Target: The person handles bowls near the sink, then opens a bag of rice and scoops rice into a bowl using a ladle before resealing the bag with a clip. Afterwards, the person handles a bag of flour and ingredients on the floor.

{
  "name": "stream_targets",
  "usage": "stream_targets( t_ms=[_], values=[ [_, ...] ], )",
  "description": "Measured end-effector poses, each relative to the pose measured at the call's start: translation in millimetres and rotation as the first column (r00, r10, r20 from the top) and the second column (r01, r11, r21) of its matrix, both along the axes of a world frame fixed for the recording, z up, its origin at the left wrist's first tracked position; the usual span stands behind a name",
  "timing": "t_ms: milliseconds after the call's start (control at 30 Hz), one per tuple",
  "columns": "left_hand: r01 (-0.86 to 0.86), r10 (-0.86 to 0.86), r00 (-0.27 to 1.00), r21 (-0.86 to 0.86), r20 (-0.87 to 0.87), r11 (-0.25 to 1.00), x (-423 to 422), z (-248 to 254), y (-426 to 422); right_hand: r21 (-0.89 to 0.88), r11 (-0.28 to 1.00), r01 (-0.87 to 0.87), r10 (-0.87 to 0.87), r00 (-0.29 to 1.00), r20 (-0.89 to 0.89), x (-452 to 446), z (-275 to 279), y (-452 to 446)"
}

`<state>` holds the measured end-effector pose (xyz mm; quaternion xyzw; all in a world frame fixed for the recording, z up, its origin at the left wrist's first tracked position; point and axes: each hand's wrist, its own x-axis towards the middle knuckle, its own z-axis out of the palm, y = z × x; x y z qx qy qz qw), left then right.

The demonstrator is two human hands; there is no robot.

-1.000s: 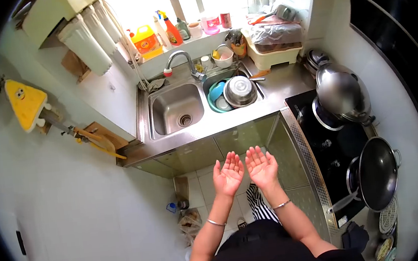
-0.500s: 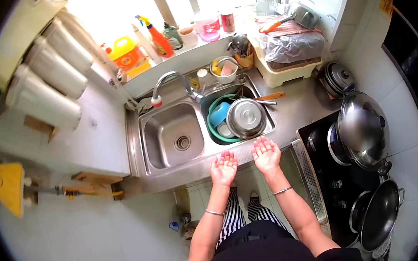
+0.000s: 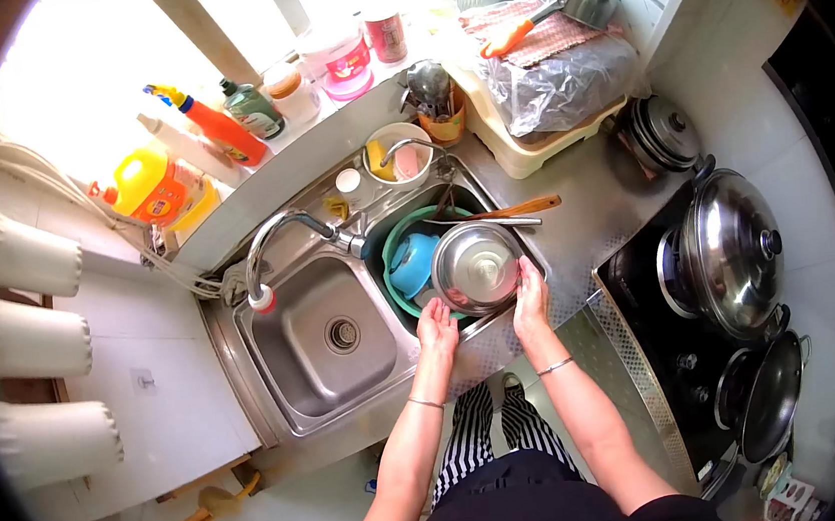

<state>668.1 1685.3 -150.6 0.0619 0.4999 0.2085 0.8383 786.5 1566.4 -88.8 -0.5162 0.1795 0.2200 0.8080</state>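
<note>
Moved forward since half a second ago, from the front edge of the desk (image 3: 582, 194) to the sink, with left hand (image 3: 437, 329) and right hand (image 3: 532, 300) now at either side of a round stainless-steel bowl (image 3: 479, 270); seen also from a turned viewpoint. Held palms inward, with fingers extended, loosely cupped, and closed on nothing. Left fingers just beside the near-left rim, right fingers along the near-right rim; impossible to tell whether truly touching. Judged from this pose, at the stage of reaching for the bowl, short of any grip. For a secure hold from here, probably calling for hands drawn inward, fingers curled under the rim, and pressure kept even on both sides. Bowl resting in the right compartment of the double sink (image 3: 324, 390), over a green basin (image 3: 388, 275) and close against a light-blue bowl (image 3: 416, 266). Just behind, a metal handle (image 3: 509, 221) and a wooden handle (image 3: 543, 204), both pointing right; impossible to say whether joined to the bowl. To the left, a curved faucet (image 3: 273, 224) and a drain (image 3: 342, 335). Farther back, a white bowl (image 3: 400, 182) with a yellow sponge (image 3: 384, 163). Well apart at right, on the hob (image 3: 641, 339), a lidded wok (image 3: 731, 230) and a black wok (image 3: 774, 412).
</note>
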Motion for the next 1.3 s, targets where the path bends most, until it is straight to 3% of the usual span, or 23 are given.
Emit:
stream_targets(
  t_ms=[67,133,200,267,333,400,467,533,600,700,800,833,1000,1033,1100,1133,1200,1267,1300],
  values=[
    [0.061,-0.061,0.997,0.008,-0.048,0.998,7,-4,1,0.014,0.998,-0.058,0.058,0.997,0.057,7,-17,0],
    [0.065,-0.066,0.995,-0.008,-0.071,0.998,11,-11,3,-0.099,0.991,-0.084,0.099,0.984,0.149,12,-20,6],
    [0.13,-0.131,0.991,0.102,-0.001,0.986,15,-18,2,-0.164,0.98,-0.109,0.138,0.974,0.178,17,-23,7],
    [0.128,-0.123,0.991,0.15,-0.044,0.98,18,-28,1,-0.228,0.964,-0.136,0.183,0.962,0.201,18,-31,8],
    [0.258,-0.219,0.958,0.222,-0.184,0.94,22,-6,2,-0.319,0.932,-0.168,0.248,0.942,0.226,23,-34,10],
    [0.269,-0.21,0.948,0.249,-0.239,0.93,27,3,-3,-0.375,0.912,-0.166,0.272,0.929,0.25,22,-41,13],
    [0.141,-0.065,0.967,0.304,-0.245,0.942,32,7,-9,-0.431,0.888,-0.16,0.297,0.915,0.272,21,-42,14],
    [0.122,-0.042,0.963,0.289,-0.267,0.95,33,13,-9,-0.477,0.864,-0.161,0.322,0.905,0.279,19,-35,15],
    [0.028,-0.052,0.996,0.292,0.075,0.956,31,14,-11,-0.489,0.857,-0.163,0.33,0.902,0.279,20,-27,15],
    [0.064,-0.116,0.976,0.267,0.185,0.962,30,10,-9,-0.476,0.87,-0.131,0.297,0.91,0.291,19,-25,13],
    [0.024,-0.075,0.954,0.178,0.29,0.984,31,20,-10,-0.511,0.852,-0.111,0.3,0.904,0.304,23,-26,11],
    [0.025,-0.077,0.953,0.178,0.293,0.984,30,23,-11,-0.451,0.887,-0.104,0.265,0.913,0.31,23,-24,8],
    [0.126,-0.287,0.903,0.439,0.321,0.889,20,51,-12,-0.287,0.955,-0.076,0.174,0.927,0.332,17,4,-5],
    [0.128,-0.291,0.901,0.443,0.323,0.887,17,61,-10,-0.2,0.976,-0.086,0.139,0.952,0.273,14,6,-10],
    [0.164,-0.385,0.898,0.653,0.211,0.74,12,73,-9,-0.071,0.994,-0.082,0.09,0.99,0.111,5,24,-15],
    [0.165,-0.39,0.896,0.656,0.213,0.737,8,92,-7,-0.068,0.995,-0.078,0.085,0.99,0.114,4,30,-18],
    [0.315,-0.508,0.861,0.821,-0.036,0.476,-1,118,-5,0.08,0.983,-0.167,0.171,0.985,-0.04,3,37,-30],
    [0.327,-0.544,0.825,0.915,-0.153,0.238,-11,123,1,0.1,0.973,-0.21,0.216,0.975,-0.054,6,49,-39],
    [0.299,-0.534,0.813,0.953,-0.232,0.042,-15,130,3,0.114,0.943,-0.312,0.323,0.942,-0.096,7,58,-47]
  ],
)
